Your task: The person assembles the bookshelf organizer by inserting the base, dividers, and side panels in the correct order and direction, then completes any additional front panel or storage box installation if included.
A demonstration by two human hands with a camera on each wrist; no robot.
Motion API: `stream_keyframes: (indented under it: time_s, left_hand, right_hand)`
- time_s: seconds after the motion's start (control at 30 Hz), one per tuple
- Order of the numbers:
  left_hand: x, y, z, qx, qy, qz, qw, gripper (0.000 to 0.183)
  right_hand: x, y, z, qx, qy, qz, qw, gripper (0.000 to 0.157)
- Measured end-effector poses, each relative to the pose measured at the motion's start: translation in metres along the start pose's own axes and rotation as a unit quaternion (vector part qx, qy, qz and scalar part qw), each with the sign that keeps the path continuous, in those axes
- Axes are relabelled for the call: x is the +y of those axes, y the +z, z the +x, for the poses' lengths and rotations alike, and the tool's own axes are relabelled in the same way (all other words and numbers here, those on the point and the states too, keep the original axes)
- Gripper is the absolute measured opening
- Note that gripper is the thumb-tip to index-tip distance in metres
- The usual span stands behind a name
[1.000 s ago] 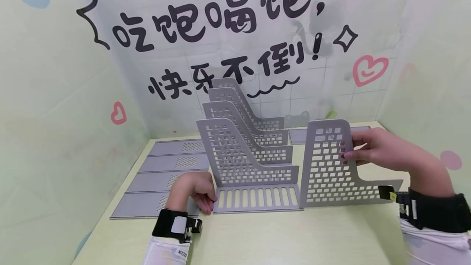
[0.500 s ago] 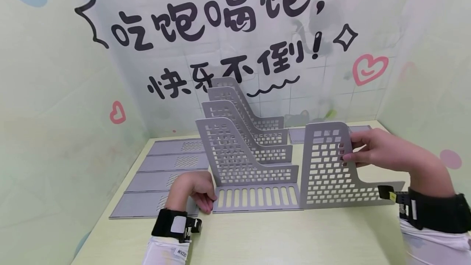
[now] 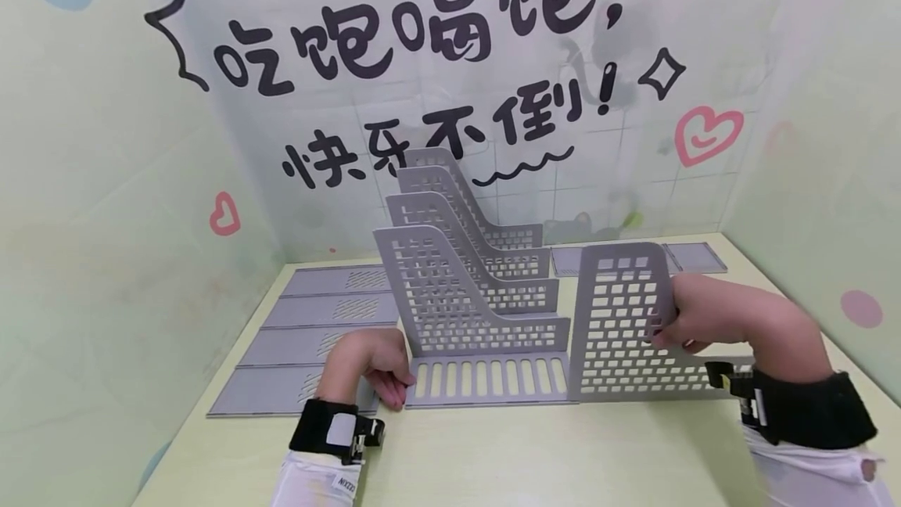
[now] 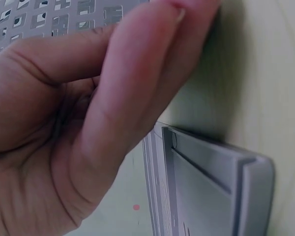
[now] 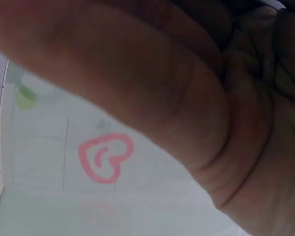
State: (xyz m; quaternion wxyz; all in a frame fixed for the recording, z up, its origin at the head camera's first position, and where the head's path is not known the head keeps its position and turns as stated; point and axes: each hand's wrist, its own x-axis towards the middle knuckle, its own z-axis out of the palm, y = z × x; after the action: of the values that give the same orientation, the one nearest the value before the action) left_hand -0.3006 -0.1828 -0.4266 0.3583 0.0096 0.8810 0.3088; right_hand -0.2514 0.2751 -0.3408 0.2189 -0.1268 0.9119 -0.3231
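Observation:
A partly assembled grey plastic file rack stands mid-table, with several perforated upright dividers in a row on a slotted base. My left hand, fingers bent, holds the left edge of the base near its front corner. In the left wrist view the curled fingers cover the contact. On the rack's right, my right hand grips a loose perforated divider by its curved right edge, thumb on the near face. This divider is upright, its lower left corner right at the base's front right corner. The right wrist view hides it behind the fingers.
Flat grey panels lie in a row left of the rack. More flat panels rest at the back right of the pale table. A printed cloth wall closes off the back and sides.
The right hand has lowered slightly and shifted left, and the divider in it has come down and edged left toward the rack. The left hand has stayed in place.

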Motion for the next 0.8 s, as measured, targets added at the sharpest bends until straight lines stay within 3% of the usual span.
stream_keyframes:
  time_s: [0.13, 0.37, 0.6, 0.8]
  left_hand:
    - [0.001, 0.000, -0.001, -0.002, -0.001, -0.001, 1.0000, 0.024]
    - [0.001, 0.000, 0.001, -0.010, -0.006, -0.002, 0.9999, 0.026]
    - [0.003, 0.000, 0.003, -0.018, -0.007, 0.005, 0.9998, 0.029]
    - [0.003, -0.001, 0.003, -0.023, -0.012, 0.007, 0.9996, 0.029]
  right_hand:
    - [-0.011, 0.010, 0.003, -0.007, -0.024, -0.001, 1.000, 0.007]
    - [-0.040, 0.029, 0.011, 0.005, -0.096, -0.085, 0.992, 0.025]
    - [-0.063, 0.054, 0.023, 0.039, -0.169, -0.141, 0.975, 0.022]
    - [-0.075, 0.068, 0.031, 0.071, -0.178, -0.148, 0.970, 0.015]
